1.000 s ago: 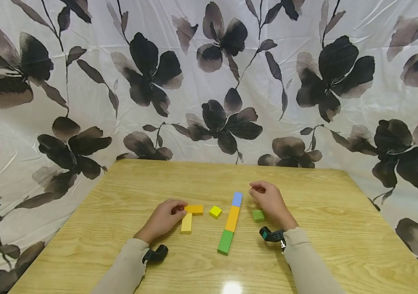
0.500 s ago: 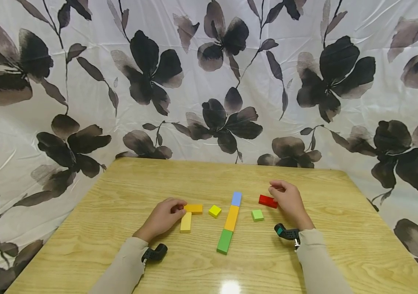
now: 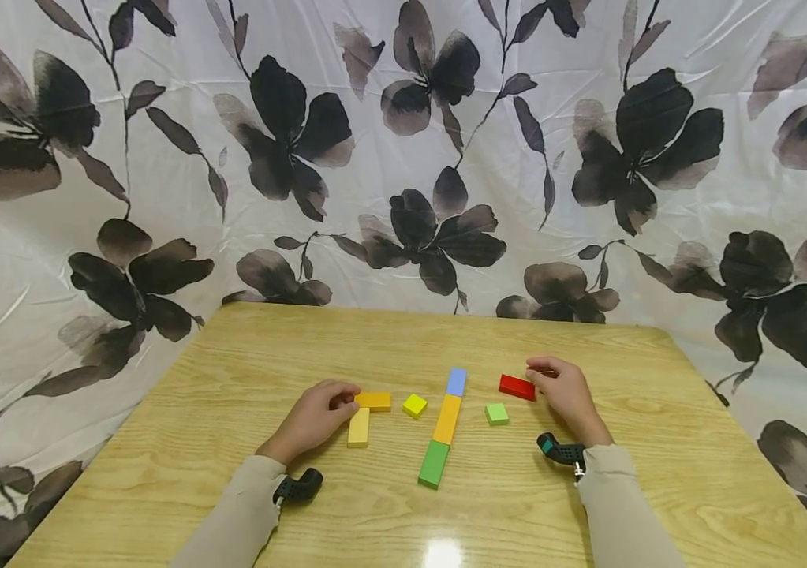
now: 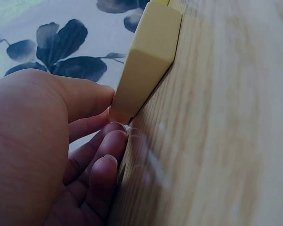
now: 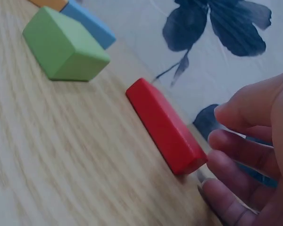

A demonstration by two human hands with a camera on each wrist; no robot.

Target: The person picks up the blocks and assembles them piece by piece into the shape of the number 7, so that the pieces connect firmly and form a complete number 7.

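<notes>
Left hand (image 3: 312, 416) pinches the left orange block (image 3: 376, 402); right hand (image 3: 568, 396), fingers loosely spread, sits just right of the red block (image 3: 517, 387), well apart from the right edge of the desk (image 3: 648, 394).

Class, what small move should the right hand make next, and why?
Probably, the right hand should ease clear of the red block: the block rests on the table, and the hand is beside it without gripping it.

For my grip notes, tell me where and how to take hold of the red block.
Probably pinch the red block across its long sides, about mid-length, the right hand coming from above and the right. It lies long and narrow with both long sides free, its right end beside that hand; the green block sits apart, nearer the person.
</notes>
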